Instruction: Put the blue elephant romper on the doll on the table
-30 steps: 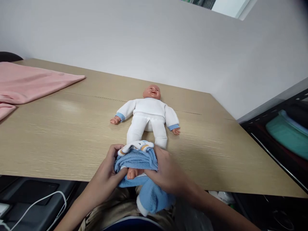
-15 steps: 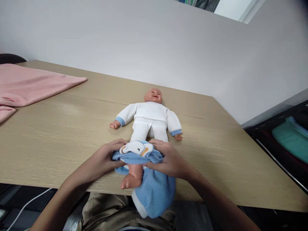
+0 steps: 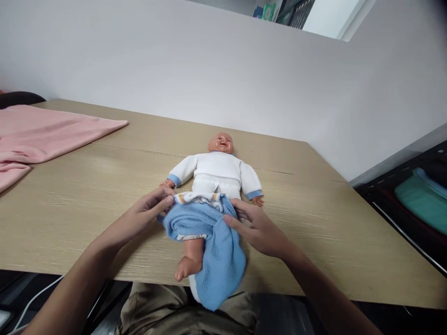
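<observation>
A baby doll in a white top with blue cuffs lies on its back, head away from me. Blue fleece doll pants are bunched around its legs, their waistband with white and orange trim turned toward the doll's body. One bare foot sticks out of a pant leg; the other pant leg hangs over the table edge and hides the other foot. My left hand pinches the waistband's left side. On the right side, my right hand grips the fabric between thumb and fingers.
A pink cloth lies on the left of the wooden table. Behind the table rises a pale wall. At the right stands a dark rack with a green item in it. A white cable hangs at lower left.
Both hands have moved up the doll's legs, drawing the blue pants' waistband toward its hips. More blue fabric now covers the legs, and the hanging pant leg has shifted slightly left.
</observation>
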